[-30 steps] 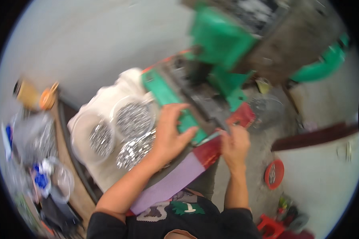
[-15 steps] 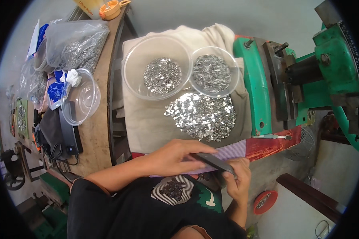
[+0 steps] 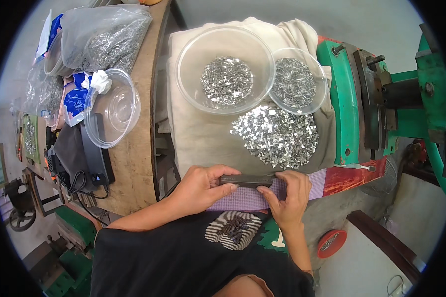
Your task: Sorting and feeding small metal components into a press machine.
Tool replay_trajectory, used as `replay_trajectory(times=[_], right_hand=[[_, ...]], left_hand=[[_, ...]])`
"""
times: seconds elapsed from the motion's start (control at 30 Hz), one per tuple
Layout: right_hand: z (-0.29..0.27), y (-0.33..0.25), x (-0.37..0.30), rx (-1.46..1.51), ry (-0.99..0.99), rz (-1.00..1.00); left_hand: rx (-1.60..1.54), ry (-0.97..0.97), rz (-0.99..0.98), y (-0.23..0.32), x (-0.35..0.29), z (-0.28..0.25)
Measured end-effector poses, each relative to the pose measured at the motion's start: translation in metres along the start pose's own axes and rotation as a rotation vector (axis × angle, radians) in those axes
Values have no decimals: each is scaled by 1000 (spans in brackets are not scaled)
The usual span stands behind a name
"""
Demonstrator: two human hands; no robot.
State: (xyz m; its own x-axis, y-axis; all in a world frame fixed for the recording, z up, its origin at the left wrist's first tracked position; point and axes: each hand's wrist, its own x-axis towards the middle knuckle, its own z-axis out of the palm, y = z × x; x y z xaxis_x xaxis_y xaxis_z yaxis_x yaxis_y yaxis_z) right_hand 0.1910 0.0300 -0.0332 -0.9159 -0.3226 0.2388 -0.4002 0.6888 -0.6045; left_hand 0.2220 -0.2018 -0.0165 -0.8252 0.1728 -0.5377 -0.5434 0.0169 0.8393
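A dark, narrow rectangular block (image 3: 246, 180) lies level between my two hands, above the purple woven mat (image 3: 243, 199). My left hand (image 3: 203, 185) pinches its left end between thumb and fingers. At the other end my right hand (image 3: 289, 195) grips it the same way, thumb on the near side. Just beyond my hands, a heap of small shiny metal pieces (image 3: 281, 138) is spread on the beige cloth (image 3: 203, 148). Behind the heap stand a large clear tub (image 3: 191, 94) with metal pieces in it and a smaller clear tub (image 3: 323, 79) of thin metal pins.
A green machine press (image 3: 343, 109) stands at the right, with a toothbrush (image 3: 362, 167) by its base. On the wooden table (image 3: 134, 173) at left are an empty clear container (image 3: 134, 111) and a plastic bag of metal pieces (image 3: 111, 42). A red bowl (image 3: 339, 242) sits low at right.
The block has turned from slanted to level and now lies lengthwise between both hands. My left hand has closed on its left end. The view has shifted a little.
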Motion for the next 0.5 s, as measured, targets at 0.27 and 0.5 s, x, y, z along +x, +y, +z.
replay_trajectory(times=[0.27, 0.5], right_hand=[[1, -14, 10, 27, -75, -196], [2, -15, 20, 92, -130, -243]], left_hand=[[-81, 25, 36, -15, 5, -3], [-112, -91, 0, -12, 10, -11]])
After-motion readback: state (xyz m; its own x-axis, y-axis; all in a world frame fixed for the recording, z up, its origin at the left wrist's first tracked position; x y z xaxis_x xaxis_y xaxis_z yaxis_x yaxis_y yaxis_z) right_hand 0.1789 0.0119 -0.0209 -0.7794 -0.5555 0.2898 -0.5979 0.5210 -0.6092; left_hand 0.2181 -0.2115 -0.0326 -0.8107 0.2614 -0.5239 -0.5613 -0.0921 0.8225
